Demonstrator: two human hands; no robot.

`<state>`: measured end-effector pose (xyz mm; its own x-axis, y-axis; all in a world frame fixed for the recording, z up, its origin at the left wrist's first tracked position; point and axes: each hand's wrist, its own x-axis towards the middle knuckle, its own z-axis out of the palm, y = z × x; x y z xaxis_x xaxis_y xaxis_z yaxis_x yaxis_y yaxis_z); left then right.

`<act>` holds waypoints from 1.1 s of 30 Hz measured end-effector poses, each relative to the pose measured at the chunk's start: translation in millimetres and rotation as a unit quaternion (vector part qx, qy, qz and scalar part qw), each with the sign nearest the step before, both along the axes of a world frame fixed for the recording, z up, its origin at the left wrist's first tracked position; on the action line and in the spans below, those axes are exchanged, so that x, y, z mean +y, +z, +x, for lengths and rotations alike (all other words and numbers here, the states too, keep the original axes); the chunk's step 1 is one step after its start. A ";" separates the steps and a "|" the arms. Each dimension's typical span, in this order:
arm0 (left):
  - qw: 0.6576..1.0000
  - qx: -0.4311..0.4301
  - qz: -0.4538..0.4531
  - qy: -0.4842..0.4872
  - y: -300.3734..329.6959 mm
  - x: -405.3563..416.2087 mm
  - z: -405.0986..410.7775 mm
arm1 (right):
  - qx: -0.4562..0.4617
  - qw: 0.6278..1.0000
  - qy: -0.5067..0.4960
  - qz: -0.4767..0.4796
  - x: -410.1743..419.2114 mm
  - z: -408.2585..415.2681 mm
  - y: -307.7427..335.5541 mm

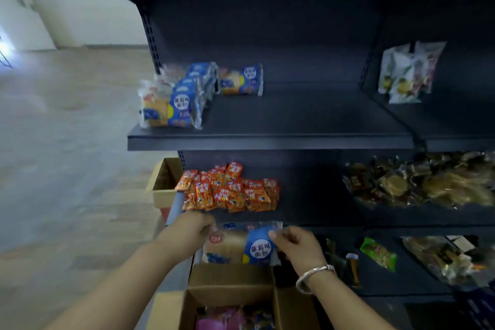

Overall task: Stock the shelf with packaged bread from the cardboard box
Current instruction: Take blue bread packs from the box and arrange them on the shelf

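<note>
Here, both the left hand (191,230) and right hand (300,248) pinch a bread packet (238,245) before dark shelving (270,139) on pale flooring (67,142).

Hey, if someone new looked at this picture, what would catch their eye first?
Probably the bread packet with a blue label, held between the left hand and right hand just above the open cardboard box. Next, the blue bread packs on the upper shelf, left end, and the orange-red snack packets below.
</note>
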<state>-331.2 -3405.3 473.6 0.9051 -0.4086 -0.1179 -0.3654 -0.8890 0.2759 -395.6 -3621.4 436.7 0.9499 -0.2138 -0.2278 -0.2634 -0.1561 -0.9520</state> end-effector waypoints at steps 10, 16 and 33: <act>0.992 -0.104 -0.065 0.031 115.9 -6.2 15.1 | -0.080 0.997 -0.001 -0.017 -9.7 6.5 84.5; 0.983 -0.151 -0.095 0.053 164.2 -9.0 39.1 | -0.127 0.987 -0.042 -0.085 -10.8 38.2 132.7; 0.980 -0.145 -0.127 0.039 208.8 -22.2 232.4 | -0.106 0.990 -0.049 -0.075 -12.0 210.3 155.9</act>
